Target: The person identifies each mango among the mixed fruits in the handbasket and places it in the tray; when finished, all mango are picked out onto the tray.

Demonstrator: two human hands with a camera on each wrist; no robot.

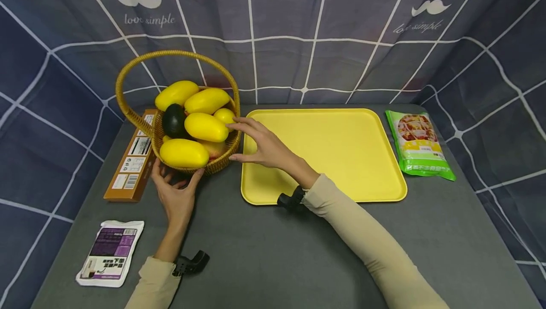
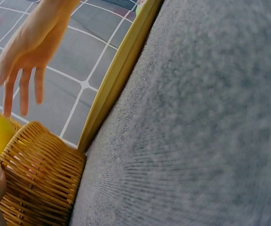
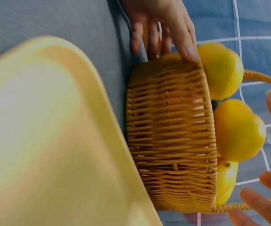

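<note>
Basket (image 3: 173,108): near side, your left hand (image 1: 176,199) gripping it; right side, your right hand (image 1: 269,145) spread, apparently seeking yellow fruit (image 1: 206,127), pinch likely needed next.

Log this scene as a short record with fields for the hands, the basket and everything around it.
Left hand: holds the near side of the round, golden woven wicker basket
Right hand: at the basket's right side, holding nothing
Basket contents: glossy yellow oblong fruits, one dark green oval fruit, others partly hidden
Right of basket: yellow rectangular tray with rounded corners
Left of basket: long brown box with white labels
Near left: flat white-and-purple pouch
Right of tray: shiny green-and-white packet
</note>
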